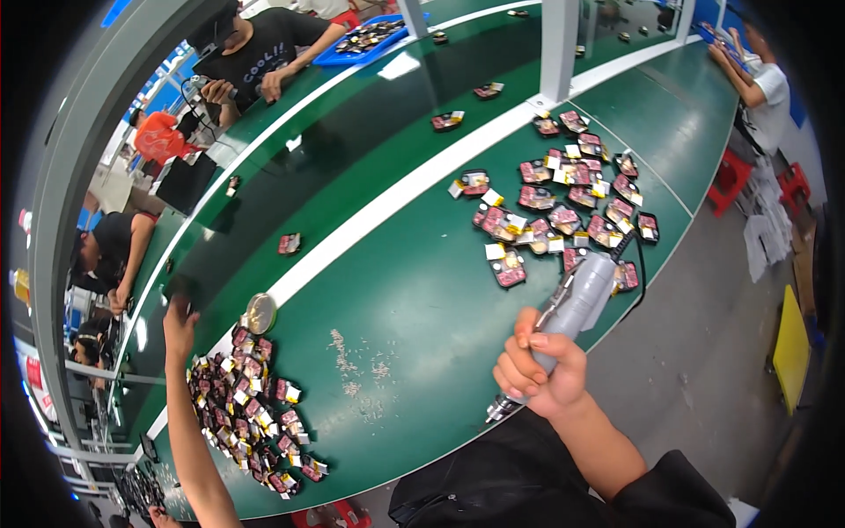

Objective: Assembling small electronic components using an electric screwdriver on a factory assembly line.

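My right hand (547, 370) is closed round a grey electric screwdriver (583, 295), its metal tip pointing down-left near the table's front edge and its black cord trailing from the upper end. My left arm stretches forward over the dark conveyor belt. Motion smears my left hand (180, 324), and a dark blur lies at its fingertips, so I cannot make out whether it holds anything. Nearest to that arm is a dense heap of small black-and-pink electronic units (242, 409) with white and yellow tabs. A round, shallow dish (260, 313) stands at the heap's far end.
Small screws (352, 374) lie scattered on the green table (414, 308). A second group of units (563, 198) spreads at the far right. Single units (290, 244) sit on the belt (352, 167). A metal post (556, 53) rises behind. Co-workers (264, 53) sit across, near a blue tray (365, 40).
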Demonstrator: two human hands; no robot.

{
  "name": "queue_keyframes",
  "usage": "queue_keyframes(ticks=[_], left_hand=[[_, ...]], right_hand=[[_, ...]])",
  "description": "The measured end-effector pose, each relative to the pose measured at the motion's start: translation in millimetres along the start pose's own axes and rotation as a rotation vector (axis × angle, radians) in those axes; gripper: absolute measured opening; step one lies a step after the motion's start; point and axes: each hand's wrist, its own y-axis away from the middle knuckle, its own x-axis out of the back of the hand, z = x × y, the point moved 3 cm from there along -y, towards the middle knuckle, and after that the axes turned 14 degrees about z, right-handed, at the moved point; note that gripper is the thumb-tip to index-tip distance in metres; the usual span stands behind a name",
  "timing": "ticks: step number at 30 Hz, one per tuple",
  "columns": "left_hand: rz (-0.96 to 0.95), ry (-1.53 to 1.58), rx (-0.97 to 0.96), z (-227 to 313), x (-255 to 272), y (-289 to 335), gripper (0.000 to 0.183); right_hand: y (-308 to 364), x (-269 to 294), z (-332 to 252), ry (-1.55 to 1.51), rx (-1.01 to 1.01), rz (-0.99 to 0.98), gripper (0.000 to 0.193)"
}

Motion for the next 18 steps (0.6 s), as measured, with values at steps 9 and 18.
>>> queue_keyframes(ticks=[9, 18], left_hand=[[-0.209, 0.456, -0.872, 461.7, -131.2, 102.4, 0.046], [-0.216, 0.283, -0.629, 394.4, -113.8, 63.5, 0.024]], right_hand=[[6.2, 4.1, 1.4, 0.017, 0.053, -0.027, 0.011], [7.0, 2.0, -4.8, 0.001, 0.105, -0.014, 0.009]])
